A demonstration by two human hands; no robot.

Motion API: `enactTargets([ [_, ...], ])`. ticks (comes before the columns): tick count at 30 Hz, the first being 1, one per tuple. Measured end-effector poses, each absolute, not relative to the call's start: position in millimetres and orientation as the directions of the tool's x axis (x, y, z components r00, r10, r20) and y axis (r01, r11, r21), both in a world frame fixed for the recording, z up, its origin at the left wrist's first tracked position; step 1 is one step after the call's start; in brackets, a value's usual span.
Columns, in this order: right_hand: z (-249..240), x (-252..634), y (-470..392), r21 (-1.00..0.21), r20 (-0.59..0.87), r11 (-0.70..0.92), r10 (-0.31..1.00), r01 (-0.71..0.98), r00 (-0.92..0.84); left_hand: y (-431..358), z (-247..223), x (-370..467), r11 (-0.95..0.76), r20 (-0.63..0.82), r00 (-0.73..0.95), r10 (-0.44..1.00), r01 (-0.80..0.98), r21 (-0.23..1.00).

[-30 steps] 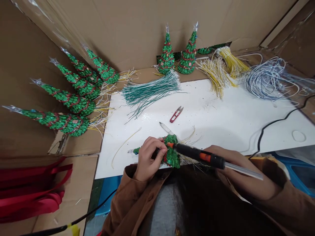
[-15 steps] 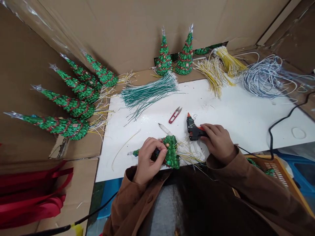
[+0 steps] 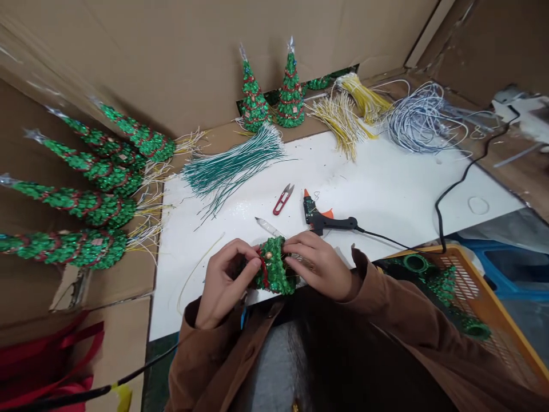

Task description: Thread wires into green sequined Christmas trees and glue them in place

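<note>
A small green beaded Christmas tree [image 3: 274, 269] with red garland and a gold bead lies on its side at the front edge of the white board [image 3: 386, 189]. My left hand [image 3: 227, 280] is closed around its narrower part, thumb and forefinger at the red garland; the tip is hidden. My right hand [image 3: 319, 264] has its fingers on the tree's base, gripping the rim. Just beyond stands a black hot glue gun [image 3: 328, 220] with an orange tip and trigger, out of both hands. Red thread snips [image 3: 283, 200] and a pointed pen-like tool [image 3: 268, 226] lie close by.
Finished trees [image 3: 92, 249] line the left side, and two upright trees [image 3: 290, 91] stand at the back. Bundles of green wire [image 3: 234, 163], yellow-white wire [image 3: 343, 123] and a white wire coil [image 3: 418, 117] lie behind. An orange basket [image 3: 510, 309] holds green pieces at right; a black cord [image 3: 441, 212] crosses there.
My right hand has let go of the glue gun and moved left onto the tree's base. My left hand still holds the tree. The view has shifted to the right.
</note>
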State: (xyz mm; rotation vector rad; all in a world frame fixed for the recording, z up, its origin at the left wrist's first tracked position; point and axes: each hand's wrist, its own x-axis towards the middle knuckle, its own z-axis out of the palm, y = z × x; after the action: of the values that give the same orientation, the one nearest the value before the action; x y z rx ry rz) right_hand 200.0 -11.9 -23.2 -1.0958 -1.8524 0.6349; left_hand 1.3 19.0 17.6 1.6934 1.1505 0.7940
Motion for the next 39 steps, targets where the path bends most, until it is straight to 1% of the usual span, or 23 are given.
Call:
enactTargets([
  [3, -34, 194, -9, -0.781, 0.404, 0.446, 0.895, 0.437, -0.191, 25, 17, 3, -0.188, 0.053, 0.346, 0.937, 0.371, 0.910],
  [7, -35, 192, -10, -0.820, 0.344, 0.391, 0.921, 0.419, -0.185, 31, 14, 3, -0.255, 0.017, 0.438, 0.899, 0.490, 0.834],
  [12, -36, 191, -9, -0.819, 0.352, 0.410, 0.912, 0.401, -0.212, 30, 9, 2, -0.212, -0.080, 0.529, 0.845, 0.468, 0.858],
  [16, -41, 188, -8, -0.808, 0.392, 0.450, 0.893, 0.381, -0.221, 31, 7, 2, -0.257, -0.095, 0.589, 0.803, 0.485, 0.836],
  [22, -52, 181, -7, -0.814, 0.464, 0.481, 0.876, 0.324, -0.135, 32, 6, 1, -0.306, -0.063, 0.611, 0.789, 0.480, 0.822],
  [26, -56, 178, -7, -0.819, 0.484, 0.494, 0.868, 0.293, -0.110, 28, 2, -1, -0.392, -0.007, 0.630, 0.776, 0.492, 0.777],
  [30, -55, 179, -7, -0.807, 0.491, 0.512, 0.859, 0.295, -0.146, 25, -4, -2, -0.467, 0.055, 0.628, 0.776, 0.514, 0.720],
  [33, -53, 180, -7, -0.797, 0.476, 0.511, 0.859, 0.321, -0.187, 24, -5, -2, -0.511, 0.070, 0.651, 0.756, 0.520, 0.685],
  [39, -53, 181, -7, -0.795, 0.482, 0.528, 0.849, 0.299, -0.218, 24, -5, -1, -0.560, 0.112, 0.666, 0.738, 0.512, 0.651],
])
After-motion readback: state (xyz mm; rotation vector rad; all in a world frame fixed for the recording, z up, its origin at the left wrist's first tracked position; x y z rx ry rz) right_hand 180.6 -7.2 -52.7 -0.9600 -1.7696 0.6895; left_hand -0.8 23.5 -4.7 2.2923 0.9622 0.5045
